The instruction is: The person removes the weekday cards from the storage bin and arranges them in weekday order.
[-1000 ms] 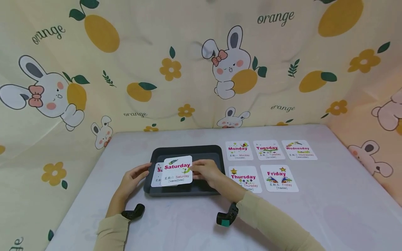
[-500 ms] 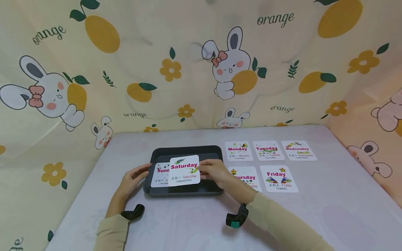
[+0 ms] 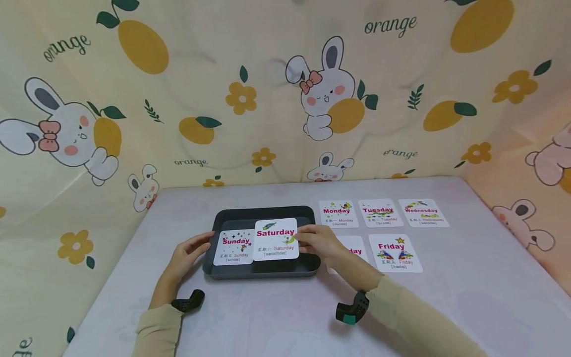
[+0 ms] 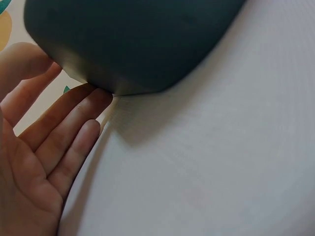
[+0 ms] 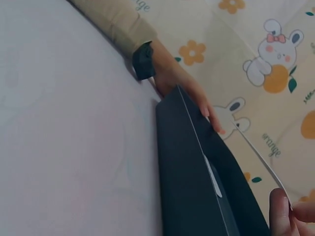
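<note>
My right hand (image 3: 322, 244) pinches the white Saturday card (image 3: 275, 239) by its right edge. In the right wrist view that card (image 5: 262, 158) appears edge-on, raised over the dark tray (image 5: 179, 182), with the thumb and a finger (image 5: 279, 211) at its edge. The Sunday card (image 3: 234, 248) lies in the left part of the tray (image 3: 263, 273), its right edge beside the Saturday card. At the tray's left side is my left hand (image 3: 184, 258). Its extended fingers (image 4: 74, 115) touch the tray's outer wall (image 4: 128, 44) in the left wrist view.
Right of the tray lie the Monday (image 3: 337, 214), Tuesday (image 3: 381, 213) and Wednesday (image 3: 423, 213) cards in a row. The Friday card (image 3: 395, 254) and a partly covered card (image 3: 354, 244) sit below them. A printed cloth (image 3: 267, 89) hangs behind the table (image 3: 267, 317).
My right hand has carried the Saturday card to the right, uncovering the Sunday card. My right forearm now covers more of the Thursday card. The left hand has stayed at the tray.
</note>
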Tool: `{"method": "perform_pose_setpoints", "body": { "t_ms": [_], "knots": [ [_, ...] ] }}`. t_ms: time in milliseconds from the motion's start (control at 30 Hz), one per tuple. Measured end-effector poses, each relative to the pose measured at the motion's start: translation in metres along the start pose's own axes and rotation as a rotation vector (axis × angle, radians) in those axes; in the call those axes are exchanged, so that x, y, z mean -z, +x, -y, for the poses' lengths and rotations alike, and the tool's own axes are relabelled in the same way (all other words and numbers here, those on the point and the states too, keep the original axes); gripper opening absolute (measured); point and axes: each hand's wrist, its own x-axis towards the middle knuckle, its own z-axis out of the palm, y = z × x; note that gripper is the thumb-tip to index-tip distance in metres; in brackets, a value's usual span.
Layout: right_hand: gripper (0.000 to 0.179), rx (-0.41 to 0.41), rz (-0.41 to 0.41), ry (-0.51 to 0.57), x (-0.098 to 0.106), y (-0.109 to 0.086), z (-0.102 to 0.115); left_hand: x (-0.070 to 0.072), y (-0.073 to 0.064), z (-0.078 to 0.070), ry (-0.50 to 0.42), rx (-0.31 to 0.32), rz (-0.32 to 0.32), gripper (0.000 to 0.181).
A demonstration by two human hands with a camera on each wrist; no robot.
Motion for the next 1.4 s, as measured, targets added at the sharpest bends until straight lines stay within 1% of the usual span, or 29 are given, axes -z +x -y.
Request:
{"method": "perform_pose_setpoints", "body": {
  "t_ms": [133, 300, 400, 700, 967, 1200, 1267, 1400],
  "knots": [
    [0.032, -0.004, -0.012, -0.013, 0.008, -0.003, -0.001, 0.000, 0.000, 0.000, 0.004, -0.008, 0.003, 0.050],
    [0.035, 0.019, 0.000, -0.023, 0.018, -0.004, 0.000, 0.000, 0.000, 0.000, -0.005, 0.005, 0.004, 0.052],
    [0.035, 0.024, 0.007, -0.010, 0.024, -0.004, 0.001, 0.000, 0.000, 0.000, -0.020, 0.012, 0.004, 0.052],
    [0.036, -0.008, -0.016, -0.025, 0.040, -0.012, 0.004, -0.002, 0.000, 0.000, -0.020, 0.014, 0.006, 0.049],
    [0.040, -0.010, -0.004, -0.043, 0.052, -0.016, 0.005, -0.001, 0.000, -0.001, -0.019, 0.028, 0.006, 0.048],
    [0.044, 0.019, 0.015, -0.050, 0.062, -0.022, 0.005, -0.001, 0.000, -0.001, 0.007, -0.036, -0.006, 0.045],
    [0.045, 0.024, 0.020, -0.051, 0.065, -0.023, 0.006, -0.001, 0.000, -0.001, 0.006, -0.036, -0.004, 0.045],
    [0.044, 0.009, 0.007, -0.056, 0.070, -0.024, 0.006, 0.000, 0.000, -0.001, 0.006, -0.050, -0.003, 0.046]
  ]
}}
